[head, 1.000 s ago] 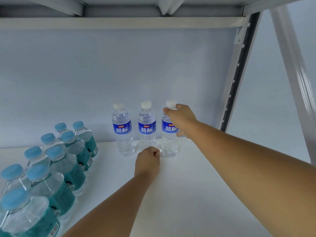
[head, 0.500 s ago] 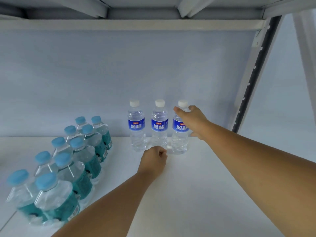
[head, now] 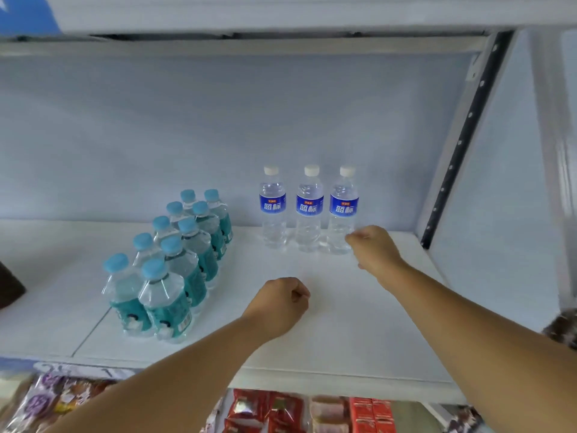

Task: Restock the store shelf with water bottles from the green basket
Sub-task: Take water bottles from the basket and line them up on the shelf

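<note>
Noted, nearest and lowest, snack packets (head: 281, 407) on the tier beneath the shelf board (head: 343, 345). Found no green basket in view; left its contents, and its direction from either hand, unstated. Recorded the left hand (head: 281, 303) over the front half of the board, clenched into a fist round nothing. Logged the teal-labelled bottles (head: 175, 276) to its left, upright in two files running front to back. Recorded the right hand (head: 374, 250) farther in and to the right, motion-blurred, fingers loosely bent and enclosing nothing, fingertips just beside the base of the right bottle (head: 342, 210); could not tell whether touching. Located the restocked water bottles at the rear of the board, close to the back panel (head: 218, 135): left bottle (head: 273, 210), middle bottle (head: 309, 210) and right bottle, in one side-by-side row, all upright, long axes vertical, white caps up, blue labels forward. Placed the row ahead and slightly left of the right hand, ahead and right of the left hand; judged the right hand the nearer. Judged the bare board in front of the row, between the hands, the likely next slot, each new bottle to stand with its axis vertical. Logged the upright post (head: 462, 145) at the far right.
</note>
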{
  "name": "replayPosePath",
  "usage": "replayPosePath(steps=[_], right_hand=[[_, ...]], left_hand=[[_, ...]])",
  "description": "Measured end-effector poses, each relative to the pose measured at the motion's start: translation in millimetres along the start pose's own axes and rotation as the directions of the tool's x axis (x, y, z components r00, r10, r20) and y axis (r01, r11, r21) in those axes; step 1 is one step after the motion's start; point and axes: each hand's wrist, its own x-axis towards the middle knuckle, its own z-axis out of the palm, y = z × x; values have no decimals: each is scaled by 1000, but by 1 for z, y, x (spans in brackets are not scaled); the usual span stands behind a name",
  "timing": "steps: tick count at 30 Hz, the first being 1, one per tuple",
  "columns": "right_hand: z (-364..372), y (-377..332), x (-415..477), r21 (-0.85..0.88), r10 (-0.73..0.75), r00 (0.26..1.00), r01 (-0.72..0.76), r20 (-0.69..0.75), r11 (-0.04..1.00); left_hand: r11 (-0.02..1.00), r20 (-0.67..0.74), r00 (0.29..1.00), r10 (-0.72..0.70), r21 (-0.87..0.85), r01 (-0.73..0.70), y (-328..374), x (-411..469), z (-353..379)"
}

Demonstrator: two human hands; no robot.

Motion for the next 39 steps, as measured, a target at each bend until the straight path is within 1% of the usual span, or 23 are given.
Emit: replayPosePath(steps=[2,4,6,8,11,14,16,19,21,25,27,29,31,35,39], right_hand=[[2,17,-33,-76,-21,998,25,55,997],[5,32,-68,-82,-23,994,32,110,996],[11,43,-105,-107,-47,987,64,156,992],[21,58,-141,-136,-70,984,93,164,986],[40,82,-191,-182,-89,988,112,130,977],[63,97,-238,-263,-66,983,111,173,958],[79,103,-267,-298,-37,977,101,212,949],[103,113,-305,-357,-39,968,129,248,925],[112,119,-327,-364,-26,956,136,292,922],[129,137,-349,-374,11,936,130,351,918],[138,149,-354,-381,48,921,112,387,918],[144,162,-356,-393,66,914,105,399,914],[148,179,-359,-385,104,910,65,402,921],[161,230,-366,-414,197,889,-9,413,910],[198,304,-355,-423,233,881,-42,412,905]], left_hand=[[1000,47,999,23,0,-23,-5,-24,2],[999,83,996,44,-9,-43,-11,-49,4],[997,90,993,70,10,-71,-20,-74,2],[995,94,991,95,33,-98,-32,-98,0],[991,139,984,115,50,-123,-54,-134,-1],[983,185,973,139,95,-158,-83,-173,4],[981,224,966,128,118,-157,-104,-197,8],[984,291,954,79,128,-121,-132,-230,16],[985,310,949,61,137,-108,-144,-247,22],[989,350,936,29,127,-79,-164,-267,33],[989,370,929,-17,144,-39,-177,-271,40],[987,379,925,-38,160,-24,-187,-268,49],[986,386,921,-56,167,-10,-197,-265,60],[986,438,887,-144,138,92,-228,-267,101],[978,456,873,-173,184,97,-281,-254,167]])
